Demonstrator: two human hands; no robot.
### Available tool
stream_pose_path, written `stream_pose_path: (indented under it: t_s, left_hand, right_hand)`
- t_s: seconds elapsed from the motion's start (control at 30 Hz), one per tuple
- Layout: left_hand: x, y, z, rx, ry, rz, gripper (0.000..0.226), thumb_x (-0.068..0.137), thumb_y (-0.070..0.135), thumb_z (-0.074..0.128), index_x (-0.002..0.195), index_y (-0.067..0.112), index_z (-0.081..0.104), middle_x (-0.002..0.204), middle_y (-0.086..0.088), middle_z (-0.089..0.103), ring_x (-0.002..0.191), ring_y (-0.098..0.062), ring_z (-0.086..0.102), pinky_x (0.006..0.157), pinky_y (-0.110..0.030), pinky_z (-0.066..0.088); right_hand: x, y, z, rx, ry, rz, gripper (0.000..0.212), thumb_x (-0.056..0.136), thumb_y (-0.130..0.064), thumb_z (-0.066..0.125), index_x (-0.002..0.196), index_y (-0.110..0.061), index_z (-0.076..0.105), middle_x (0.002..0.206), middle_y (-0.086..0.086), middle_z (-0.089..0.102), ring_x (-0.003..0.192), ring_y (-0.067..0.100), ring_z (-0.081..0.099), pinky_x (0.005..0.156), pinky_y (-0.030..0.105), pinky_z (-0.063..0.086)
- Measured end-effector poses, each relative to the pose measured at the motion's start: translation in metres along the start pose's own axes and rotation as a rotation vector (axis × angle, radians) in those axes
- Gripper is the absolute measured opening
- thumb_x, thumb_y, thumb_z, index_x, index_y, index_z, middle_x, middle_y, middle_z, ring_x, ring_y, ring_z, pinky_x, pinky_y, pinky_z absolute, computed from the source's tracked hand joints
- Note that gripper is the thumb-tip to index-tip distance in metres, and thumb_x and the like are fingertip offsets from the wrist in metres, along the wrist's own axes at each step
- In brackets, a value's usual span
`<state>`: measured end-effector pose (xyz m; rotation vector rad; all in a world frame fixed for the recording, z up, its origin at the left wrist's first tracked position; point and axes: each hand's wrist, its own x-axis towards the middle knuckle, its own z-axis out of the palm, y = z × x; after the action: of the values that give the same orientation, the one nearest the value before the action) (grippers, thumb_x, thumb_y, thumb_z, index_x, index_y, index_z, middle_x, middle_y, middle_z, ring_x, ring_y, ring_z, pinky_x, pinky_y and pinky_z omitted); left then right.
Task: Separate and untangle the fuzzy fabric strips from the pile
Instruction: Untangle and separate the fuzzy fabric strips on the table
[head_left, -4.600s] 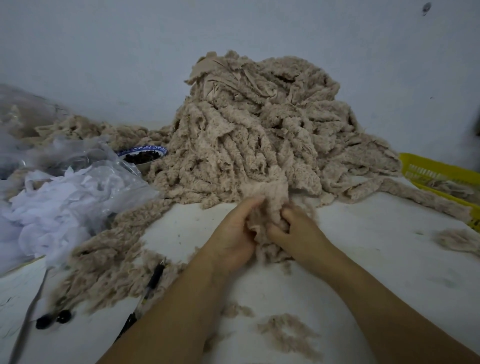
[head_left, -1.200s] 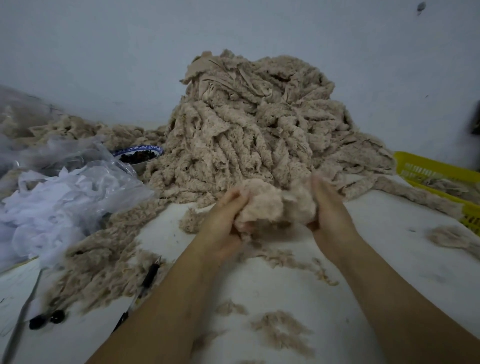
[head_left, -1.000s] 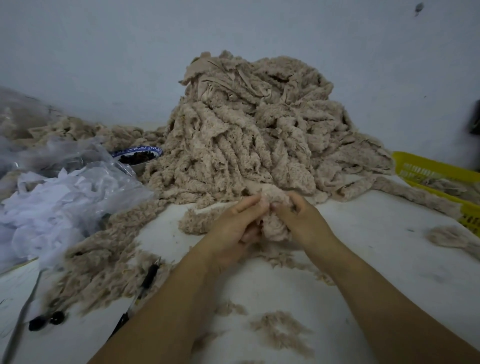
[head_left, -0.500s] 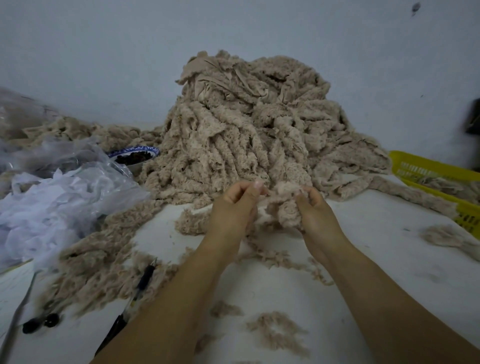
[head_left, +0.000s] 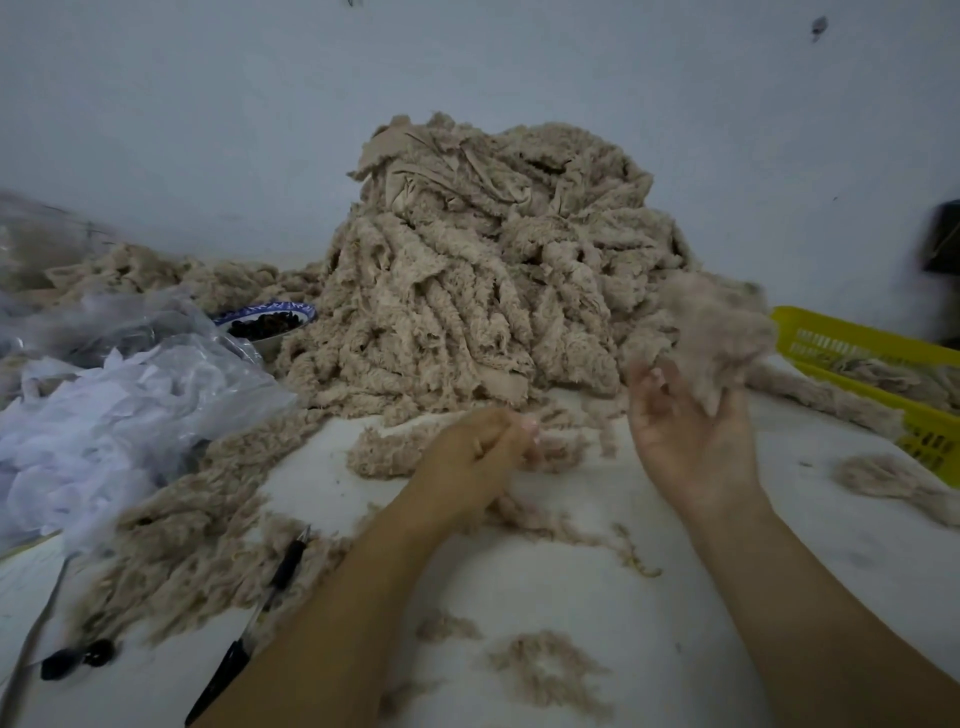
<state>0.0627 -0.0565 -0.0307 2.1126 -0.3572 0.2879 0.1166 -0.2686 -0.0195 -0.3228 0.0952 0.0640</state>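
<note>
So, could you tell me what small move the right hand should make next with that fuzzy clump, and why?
Probably carry the fuzzy clump rightward and drop it in the yellow basket: it is up off the pile at the right hand, and the basket already holds similar fabric.

No writing, number or brand mark could be read anywhere. The rim of the blue-and-white bowl carried a painted pattern, not letters. The barrel of the black pen was too small and dim to show any print. The yellow plastic basket showed only its slotted wall, and a dark spot on the wall was a smudge, not a sign.
</note>
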Motion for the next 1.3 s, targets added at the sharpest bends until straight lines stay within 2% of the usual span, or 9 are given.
stream_pose_path:
  t_s: [0.1,0.23,0.33,0.5,0.63,0.73,1.0,1.13,1.3]
  left_hand:
    - [0.008,-0.016,-0.011,0.406,0.226,-0.077,0.030,0.102,0.036,0.050,0.119,0.018,0.067,0.124,0.002,0.060,0.118,-0.016,0.049,0.097,-0.031,0.039]
    - [0.008,-0.034,-0.014,0.734,0.120,-0.399,0.031,0.100,0.025,0.049,0.128,0.018,0.057,0.132,-0.007,0.052,0.127,-0.030,0.041,0.101,-0.040,0.036]
    - [0.012,-0.025,-0.008,0.410,0.314,-0.162,0.006,0.098,0.019,0.056,0.097,0.014,0.059,0.097,0.003,0.052,0.100,-0.022,0.050,0.075,-0.030,0.036]
    - [0.008,-0.008,0.017,0.217,0.112,0.163,0.024,0.096,0.019,0.061,0.120,0.021,0.059,0.107,0.014,0.040,0.094,-0.004,0.048,0.074,-0.011,0.039]
    - [0.010,-0.012,0.013,0.149,0.099,-0.041,0.041,0.091,0.043,0.066,0.126,0.031,0.049,0.119,0.015,0.036,0.096,-0.004,0.052,0.080,-0.027,0.049]
    - [0.010,-0.016,0.010,0.244,0.075,-0.147,0.018,0.095,0.044,0.060,0.096,0.027,0.055,0.096,0.009,0.053,0.082,-0.014,0.055,0.070,-0.034,0.047]
    - [0.008,-0.018,0.003,-0.039,0.302,-0.166,0.033,0.102,0.038,0.049,0.074,0.024,0.055,0.066,0.007,0.050,0.053,0.000,0.045,0.053,-0.012,0.036]
    - [0.008,-0.008,0.003,-0.216,0.387,-0.169,0.029,0.102,0.034,0.051,0.074,0.029,0.056,0.072,0.015,0.055,0.065,0.004,0.049,0.065,-0.015,0.040]
    - [0.010,0.001,0.001,-0.670,0.392,-0.314,0.027,0.106,0.027,0.044,0.085,0.018,0.059,0.067,0.006,0.057,0.062,-0.010,0.052,0.061,-0.020,0.046]
  right_hand:
    - [0.003,0.016,-0.011,-0.247,0.119,0.082,0.059,0.101,-0.053,0.041,0.123,-0.001,0.058,0.121,0.018,0.059,0.106,0.029,0.065,0.072,0.034,0.062]
    - [0.003,0.037,-0.007,-0.663,0.017,0.090,0.045,0.102,-0.040,0.046,0.100,-0.001,0.067,0.086,0.011,0.071,0.072,0.018,0.072,0.057,0.027,0.058]
    - [-0.002,0.048,-0.007,-0.974,-0.089,0.138,0.043,0.102,-0.038,0.048,0.091,-0.002,0.069,0.080,0.013,0.072,0.065,0.018,0.071,0.055,0.027,0.057]
    - [-0.014,0.067,-0.001,-1.119,-0.232,0.129,0.039,0.101,-0.041,0.050,0.097,-0.013,0.077,0.090,0.010,0.077,0.082,0.022,0.074,0.068,0.033,0.059]
    - [-0.011,0.056,0.003,-0.864,-0.135,0.136,0.036,0.103,-0.031,0.048,0.106,-0.003,0.070,0.102,0.013,0.076,0.097,0.026,0.073,0.082,0.040,0.057]
    - [-0.012,0.050,0.009,-0.569,-0.136,0.180,0.033,0.102,-0.031,0.049,0.113,-0.003,0.064,0.112,0.012,0.073,0.103,0.024,0.071,0.083,0.036,0.057]
    - [-0.009,0.046,0.005,-0.559,-0.123,0.088,0.035,0.101,-0.042,0.046,0.118,-0.016,0.063,0.111,0.004,0.074,0.099,0.017,0.072,0.069,0.028,0.059]
    - [-0.009,0.047,0.006,-0.744,-0.028,0.077,0.042,0.096,-0.053,0.049,0.104,-0.014,0.064,0.065,-0.001,0.065,0.051,0.010,0.056,0.043,0.023,0.045]
    - [-0.010,0.046,0.002,-0.989,-0.012,0.000,0.048,0.091,-0.059,0.054,0.064,-0.019,0.057,0.043,-0.006,0.035,0.038,0.009,0.021,0.038,0.022,0.017]
